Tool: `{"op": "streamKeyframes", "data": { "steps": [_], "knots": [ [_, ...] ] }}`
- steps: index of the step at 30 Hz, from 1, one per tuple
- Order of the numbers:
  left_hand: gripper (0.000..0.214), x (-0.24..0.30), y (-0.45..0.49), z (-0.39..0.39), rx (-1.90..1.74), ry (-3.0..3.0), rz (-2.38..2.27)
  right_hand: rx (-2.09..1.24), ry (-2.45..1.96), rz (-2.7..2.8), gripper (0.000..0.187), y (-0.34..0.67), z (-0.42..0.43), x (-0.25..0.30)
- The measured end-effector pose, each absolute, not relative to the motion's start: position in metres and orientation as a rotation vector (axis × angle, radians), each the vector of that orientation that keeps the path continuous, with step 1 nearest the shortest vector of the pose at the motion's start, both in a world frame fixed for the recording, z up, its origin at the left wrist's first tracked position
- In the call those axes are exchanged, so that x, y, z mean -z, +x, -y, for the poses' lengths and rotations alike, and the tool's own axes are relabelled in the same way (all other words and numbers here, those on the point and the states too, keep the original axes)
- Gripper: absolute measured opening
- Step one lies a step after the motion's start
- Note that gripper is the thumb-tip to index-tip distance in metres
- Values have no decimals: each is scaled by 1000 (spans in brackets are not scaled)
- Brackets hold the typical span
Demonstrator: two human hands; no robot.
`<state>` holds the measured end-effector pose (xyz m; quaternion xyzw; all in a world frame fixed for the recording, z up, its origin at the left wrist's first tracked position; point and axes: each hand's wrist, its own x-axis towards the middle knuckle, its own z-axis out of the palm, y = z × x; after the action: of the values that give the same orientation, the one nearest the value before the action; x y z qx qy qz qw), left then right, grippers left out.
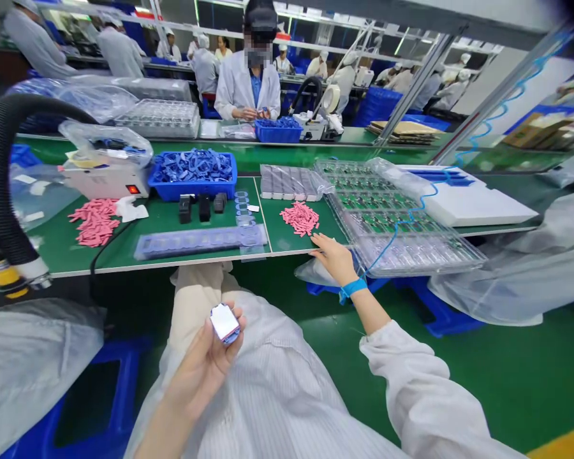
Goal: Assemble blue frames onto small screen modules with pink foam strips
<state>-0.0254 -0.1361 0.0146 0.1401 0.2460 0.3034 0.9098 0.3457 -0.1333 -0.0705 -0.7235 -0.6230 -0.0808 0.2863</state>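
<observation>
device with a glossy white face [224, 323] sits in the closed grip of the left hand [201, 364] above the lap, while the right hand [333, 258] lies open and empty against the desk [287, 245] edge beside a clear tray [425, 252] of circuit boards

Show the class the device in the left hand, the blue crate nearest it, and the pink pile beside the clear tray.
Device [224, 322]: head view, on its shiny face.
Blue crate [191, 194]: head view, on its front wall.
Pink pile [300, 218]: head view, on the pile's middle.

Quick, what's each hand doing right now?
Left hand: closed, holding a small rounded-square device with a blue rim and shiny white face.
Right hand: open, resting on the green workbench edge.
</observation>
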Motion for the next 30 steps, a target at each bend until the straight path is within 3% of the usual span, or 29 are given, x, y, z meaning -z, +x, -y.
{"op": "streamKeyframes", "data": {
  "steps": [6,14,21,25,27,30],
  "knots": [
    [21,-17,-20,129,-775,401,-515,123,-1740,1592,31,277,142,14],
    [35,-21,6,118,-926,513,-568,-174,-1284,1667,37,157,161,-53],
    [31,-8,24,103,-982,527,-573,-94,-1284,1580,23,155,130,-45],
    [46,9,28,87,-1079,609,-577,-58,-1327,1608,20,172,115,-32],
    [53,19,21,81,-1040,696,-635,27,-1467,1579,23,192,103,-21],
    [37,29,2,77,-766,807,-779,245,-1720,1478,34,229,82,3]
  ]
}}
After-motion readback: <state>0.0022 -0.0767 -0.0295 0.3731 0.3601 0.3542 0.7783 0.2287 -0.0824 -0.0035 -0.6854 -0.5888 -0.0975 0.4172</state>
